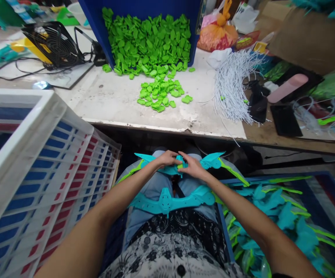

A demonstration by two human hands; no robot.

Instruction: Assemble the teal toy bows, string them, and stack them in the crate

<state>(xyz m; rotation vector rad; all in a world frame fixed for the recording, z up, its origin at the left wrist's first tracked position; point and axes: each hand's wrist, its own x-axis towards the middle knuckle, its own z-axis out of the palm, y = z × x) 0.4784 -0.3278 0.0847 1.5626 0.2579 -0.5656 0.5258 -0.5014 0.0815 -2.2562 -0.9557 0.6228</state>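
Over my knees, both hands grip a teal plastic bow-shaped toy part [213,160] with lime green tips. My left hand [167,158] closes on its middle from the left. From the right, my right hand [192,166] pinches the same middle, and a small bit of green shows between my fingers. A second teal bow part [170,200] lies across my lap, nearer my body. On the table beyond, a small pile of green plastic pieces [160,94] lies in front of a larger heap [150,40] spilling from a blue bin.
A white, blue and red slatted crate [39,173] stands at my left. A bin of teal and green bow parts [280,220] sits low at my right. The table holds a bundle of white strings [232,87], a black fan [55,44], a pink bottle [287,88] and a phone [285,120].
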